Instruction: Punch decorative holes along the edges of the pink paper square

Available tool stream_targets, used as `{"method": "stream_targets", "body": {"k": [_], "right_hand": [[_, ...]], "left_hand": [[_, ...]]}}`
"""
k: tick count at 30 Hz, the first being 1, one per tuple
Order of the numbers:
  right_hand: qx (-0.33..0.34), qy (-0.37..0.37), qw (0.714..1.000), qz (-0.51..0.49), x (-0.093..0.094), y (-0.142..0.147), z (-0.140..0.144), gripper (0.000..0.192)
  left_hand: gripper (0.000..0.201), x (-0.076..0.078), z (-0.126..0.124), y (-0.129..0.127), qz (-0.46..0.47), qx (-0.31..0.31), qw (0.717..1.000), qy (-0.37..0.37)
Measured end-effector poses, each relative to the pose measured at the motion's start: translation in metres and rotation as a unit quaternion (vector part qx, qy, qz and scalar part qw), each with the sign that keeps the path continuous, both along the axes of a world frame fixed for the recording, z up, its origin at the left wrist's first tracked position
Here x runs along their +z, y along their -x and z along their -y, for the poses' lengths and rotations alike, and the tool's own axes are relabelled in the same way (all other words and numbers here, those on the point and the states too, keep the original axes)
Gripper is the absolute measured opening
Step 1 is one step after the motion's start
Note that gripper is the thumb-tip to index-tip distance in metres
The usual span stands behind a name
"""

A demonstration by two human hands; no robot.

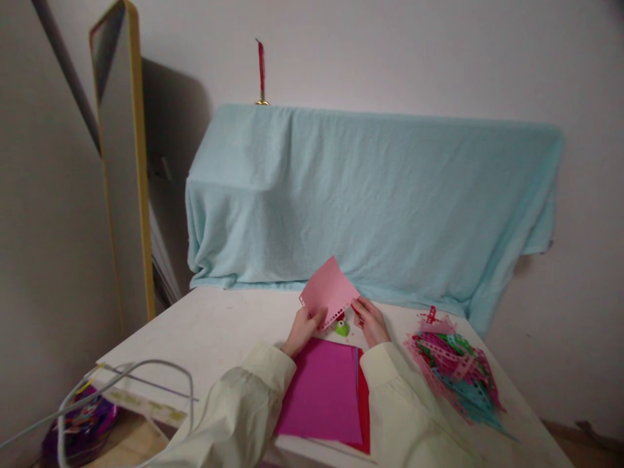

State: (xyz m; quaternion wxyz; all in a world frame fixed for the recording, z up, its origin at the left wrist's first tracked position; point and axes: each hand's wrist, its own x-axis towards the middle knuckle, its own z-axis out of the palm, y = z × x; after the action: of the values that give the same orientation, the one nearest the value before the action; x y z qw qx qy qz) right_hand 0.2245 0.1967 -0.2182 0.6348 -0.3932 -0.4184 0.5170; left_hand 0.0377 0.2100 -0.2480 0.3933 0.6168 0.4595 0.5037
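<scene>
pink sheet held over the table

while the pink sheet (329, 290) is pinched at its lower edge by the left hand (303, 330), the right hand (371, 321) is closed on a green punch (342, 327). magenta paper (325, 390) lies below; punched strips (453, 370) are heaped on the right.

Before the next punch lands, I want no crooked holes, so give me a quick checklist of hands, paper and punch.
1. Left hand grips the pink sheet at its lower edge: ok.
2. Right hand touches the sheet's right corner: ok.
3. Sheet lifted off the table, tilted: ok.
4. Green punch lies between the hands, under the sheet: ok.
5. Sheet edge seated in the punch slot: cannot tell.
6. Magenta stack and the strip pile lie apart from the punch: ok.
</scene>
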Motion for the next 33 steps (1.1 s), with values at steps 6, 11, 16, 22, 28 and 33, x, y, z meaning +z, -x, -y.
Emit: {"method": "stream_targets", "body": {"k": [6,11,16,22,28,33], "right_hand": [[0.007,0.021,0.999,-0.03,-0.003,0.0,-0.001,0.03],[0.022,0.03,0.998,-0.051,-0.004,-0.002,-0.002,0.03],[0.021,0.027,0.998,-0.048,-0.002,-0.001,-0.001,0.029],[0.023,0.012,0.999,-0.042,-0.001,-0.002,0.0,0.028],[0.016,0.018,0.998,-0.053,-0.003,-0.003,-0.002,0.03],[0.009,0.041,0.995,-0.088,-0.007,-0.007,-0.006,0.025]], "left_hand": [[0.043,0.0,0.0,0.0,-0.009,0.004,1.0,0.001],[0.044,-0.007,-0.004,0.0,-0.021,0.0,1.0,-0.016],[0.044,-0.01,-0.004,-0.001,-0.026,0.0,1.0,-0.014],[0.04,-0.006,-0.004,0.0,-0.029,0.01,0.999,-0.043],[0.038,-0.001,-0.002,0.001,-0.02,0.025,0.998,-0.045],[0.035,0.0,-0.002,0.001,-0.019,0.024,0.998,-0.054]]}}
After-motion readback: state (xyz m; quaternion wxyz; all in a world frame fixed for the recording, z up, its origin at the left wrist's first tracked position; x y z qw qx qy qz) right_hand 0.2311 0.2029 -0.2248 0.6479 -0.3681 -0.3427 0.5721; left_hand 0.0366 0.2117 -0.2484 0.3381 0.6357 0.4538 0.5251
